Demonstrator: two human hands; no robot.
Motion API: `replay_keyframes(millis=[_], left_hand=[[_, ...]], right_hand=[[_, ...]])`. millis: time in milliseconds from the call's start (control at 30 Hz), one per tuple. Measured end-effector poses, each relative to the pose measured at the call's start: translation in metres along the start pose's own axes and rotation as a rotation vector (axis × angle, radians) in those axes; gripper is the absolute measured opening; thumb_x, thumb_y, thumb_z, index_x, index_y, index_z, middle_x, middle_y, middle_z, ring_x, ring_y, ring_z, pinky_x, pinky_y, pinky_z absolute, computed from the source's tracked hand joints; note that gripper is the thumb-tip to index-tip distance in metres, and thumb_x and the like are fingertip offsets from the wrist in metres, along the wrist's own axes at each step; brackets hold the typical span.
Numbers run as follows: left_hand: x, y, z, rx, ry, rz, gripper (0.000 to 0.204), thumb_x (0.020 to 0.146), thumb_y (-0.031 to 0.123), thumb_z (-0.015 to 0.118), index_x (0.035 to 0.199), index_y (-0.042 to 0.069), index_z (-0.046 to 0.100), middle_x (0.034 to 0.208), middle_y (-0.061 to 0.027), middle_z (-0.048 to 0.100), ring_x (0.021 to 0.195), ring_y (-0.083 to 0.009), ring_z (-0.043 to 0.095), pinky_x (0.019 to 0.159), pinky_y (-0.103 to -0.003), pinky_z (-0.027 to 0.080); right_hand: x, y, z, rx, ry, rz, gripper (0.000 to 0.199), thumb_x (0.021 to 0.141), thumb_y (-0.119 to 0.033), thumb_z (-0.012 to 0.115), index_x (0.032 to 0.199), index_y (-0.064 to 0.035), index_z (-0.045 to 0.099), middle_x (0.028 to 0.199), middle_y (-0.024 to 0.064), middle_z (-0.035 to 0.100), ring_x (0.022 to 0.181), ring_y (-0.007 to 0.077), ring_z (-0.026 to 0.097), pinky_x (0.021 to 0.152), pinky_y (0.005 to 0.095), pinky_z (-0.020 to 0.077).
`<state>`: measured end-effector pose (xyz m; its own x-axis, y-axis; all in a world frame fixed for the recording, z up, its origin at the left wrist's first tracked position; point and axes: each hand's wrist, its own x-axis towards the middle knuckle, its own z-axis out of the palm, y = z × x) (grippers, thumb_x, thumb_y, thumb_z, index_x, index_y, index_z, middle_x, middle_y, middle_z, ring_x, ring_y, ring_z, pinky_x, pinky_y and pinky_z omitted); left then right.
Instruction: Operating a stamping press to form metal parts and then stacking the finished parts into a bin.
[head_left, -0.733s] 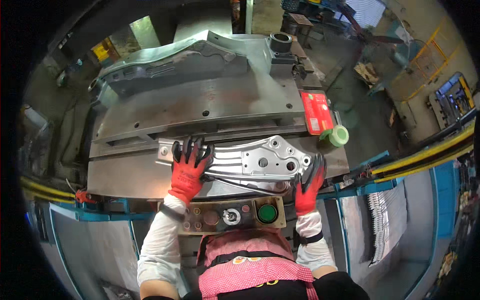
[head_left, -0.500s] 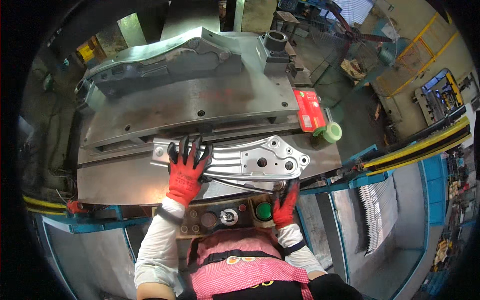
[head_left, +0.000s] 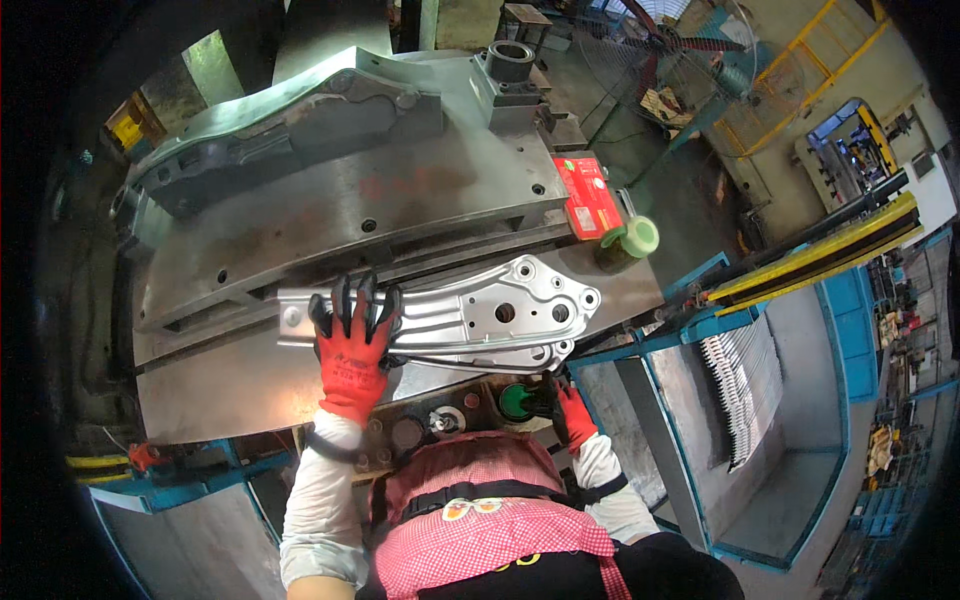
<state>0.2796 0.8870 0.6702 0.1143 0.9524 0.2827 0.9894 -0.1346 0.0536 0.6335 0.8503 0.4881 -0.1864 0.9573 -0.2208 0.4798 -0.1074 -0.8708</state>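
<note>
A silver stamped metal bracket [head_left: 480, 315] with round holes lies lengthwise on the front of the steel press bed. My left hand [head_left: 355, 360], in a red glove with black fingers, rests on its left part with the fingers spread. A second, similar metal bracket [head_left: 510, 357] shows partly below the first one's front edge; the rest is hidden. My right hand [head_left: 570, 410], gloved alike, is off the brackets, beside a green push button [head_left: 517, 402]. Its dark fingers stretch over the button's right side, and I see nothing held in them.
A large steel die [head_left: 290, 130] stands behind. To the right are a red box [head_left: 586, 198] and a green-lidded bottle [head_left: 640, 238]. A button panel [head_left: 408, 425] sits before my apron. Several stacked metal parts [head_left: 745, 390] lie in a blue-edged bin [head_left: 790, 500] at right.
My right hand has moved down from the brackets' right end to the green button. More of the second bracket shows beneath the first. The whole view has shifted slightly.
</note>
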Motion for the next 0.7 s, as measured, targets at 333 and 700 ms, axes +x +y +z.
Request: replay_keyframes(millis=[333, 700], left_hand=[[-0.003, 0.002, 0.007, 0.017, 0.037, 0.002, 0.078, 0.051, 0.028, 0.077, 0.123, 0.022, 0.047, 0.136, -0.0187, 0.031, 0.130, -0.0439, 0.018, 0.105, -0.059, 0.011], [0.011, 0.016, 0.000, 0.007, -0.016, -0.123, 0.079, 0.056, 0.032, 0.074, 0.128, 0.027, 0.043, 0.138, -0.0135, 0.029, 0.131, -0.0400, 0.017, 0.105, -0.059, 0.011]], right_hand=[[0.032, -0.040, 0.012, 0.922, 0.023, 0.194, 0.029, 0.089, -0.028, 0.053, 0.104, -0.0023, 0.053, 0.090, 0.0120, 0.061, 0.083, 0.0254, 0.061, 0.073, 0.0364, 0.0513], [0.072, -0.090, -0.113, -0.020, -0.045, 0.071, 0.044, 0.085, -0.037, 0.053, 0.108, 0.0001, 0.057, 0.093, 0.0195, 0.060, 0.090, 0.0282, 0.056, 0.082, 0.0360, 0.0416]])
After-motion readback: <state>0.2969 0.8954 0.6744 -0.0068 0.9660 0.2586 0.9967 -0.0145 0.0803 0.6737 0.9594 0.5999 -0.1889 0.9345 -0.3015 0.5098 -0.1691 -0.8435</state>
